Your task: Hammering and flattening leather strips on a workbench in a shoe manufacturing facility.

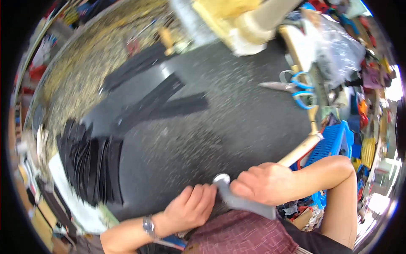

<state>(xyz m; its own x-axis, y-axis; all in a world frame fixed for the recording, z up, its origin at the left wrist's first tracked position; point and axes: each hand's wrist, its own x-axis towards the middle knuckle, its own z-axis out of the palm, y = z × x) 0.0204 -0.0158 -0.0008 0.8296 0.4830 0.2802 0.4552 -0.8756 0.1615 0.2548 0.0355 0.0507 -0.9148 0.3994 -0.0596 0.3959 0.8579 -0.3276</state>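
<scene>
My right hand (268, 182) is closed around a grey strip-like piece (249, 206) with a round silver part at one end, low over the near edge of the black work surface (237, 122). Its exact kind is blurred. Beside the silver end, my left hand (192, 207) has its fingers curled together. Whatever they hold is hidden. A thick bundle of black strips (91, 165) lies at the left of the surface. Farther back are crossed black strips (156, 101) and another black strip (135, 67), which look like zippers with small metal ends.
Scissors with blue handles (302, 89) lie at the right. A large roll (262, 21) stands at the back beside yellow material. Clear plastic wrap (338, 51) and a blue basket (334, 142) are on the right. A wooden bar (300, 150) borders the surface near my right forearm.
</scene>
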